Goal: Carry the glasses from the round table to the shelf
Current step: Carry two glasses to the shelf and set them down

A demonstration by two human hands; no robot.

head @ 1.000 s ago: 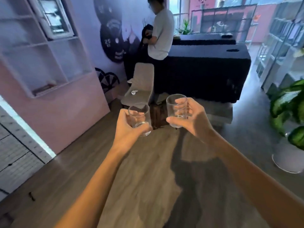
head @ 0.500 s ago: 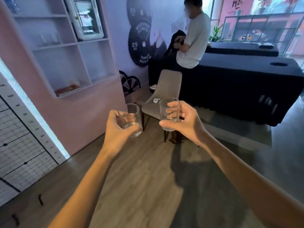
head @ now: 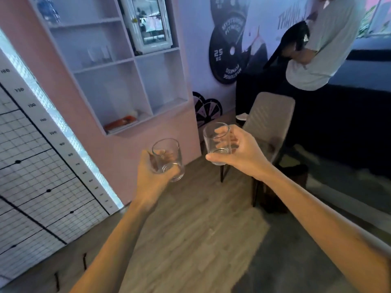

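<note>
Dim, violet-tinted interior — a bright light strip glares at left; edges bow with wide-angle distortion, details soft.

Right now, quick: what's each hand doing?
Left hand: closed around the left glass, held upright.
Right hand: closed around the right glass, held upright.

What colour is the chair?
The chair is beige-grey with dark legs, seen in the head view.
</note>
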